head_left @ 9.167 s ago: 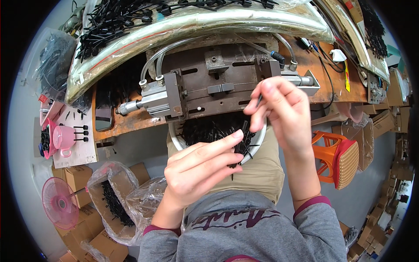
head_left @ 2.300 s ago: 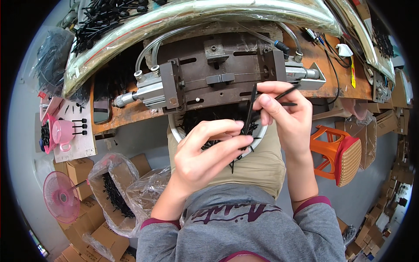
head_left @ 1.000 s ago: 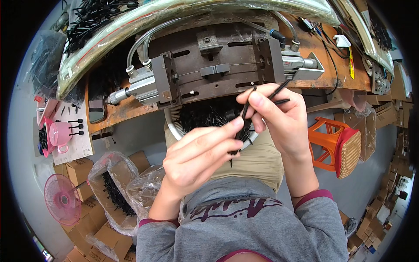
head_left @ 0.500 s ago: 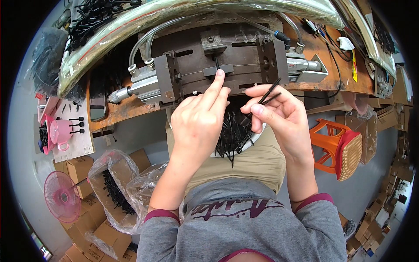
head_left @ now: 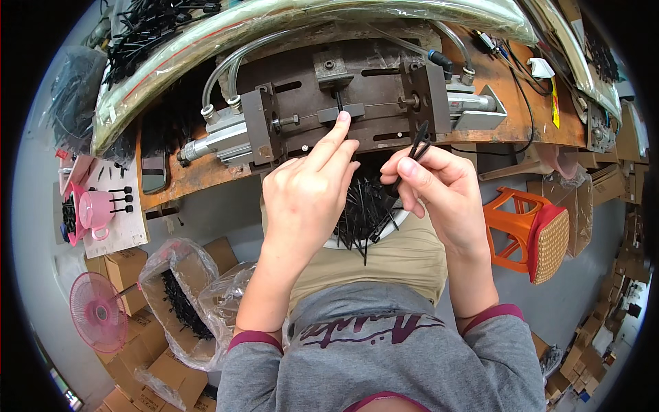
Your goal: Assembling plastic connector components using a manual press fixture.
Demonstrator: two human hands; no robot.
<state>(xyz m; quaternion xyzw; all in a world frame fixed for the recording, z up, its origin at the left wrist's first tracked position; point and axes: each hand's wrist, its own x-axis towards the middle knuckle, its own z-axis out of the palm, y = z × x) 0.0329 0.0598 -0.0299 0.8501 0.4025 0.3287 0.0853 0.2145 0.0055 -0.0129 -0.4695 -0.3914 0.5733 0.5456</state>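
From the head camera, the left hand [head_left: 307, 194] reaches forward with its index finger stretched out, the tip touching the small dark block [head_left: 342, 112] at the middle of the metal press fixture [head_left: 343, 103]. The right hand [head_left: 437, 187] pinches a thin black plastic strip [head_left: 416, 145] between thumb and forefinger, just above the white bowl [head_left: 384, 230] of black strips on the lap.

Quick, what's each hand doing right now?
Left hand: open, forefinger on the press fixture.
Right hand: pinching thin black plastic pieces.
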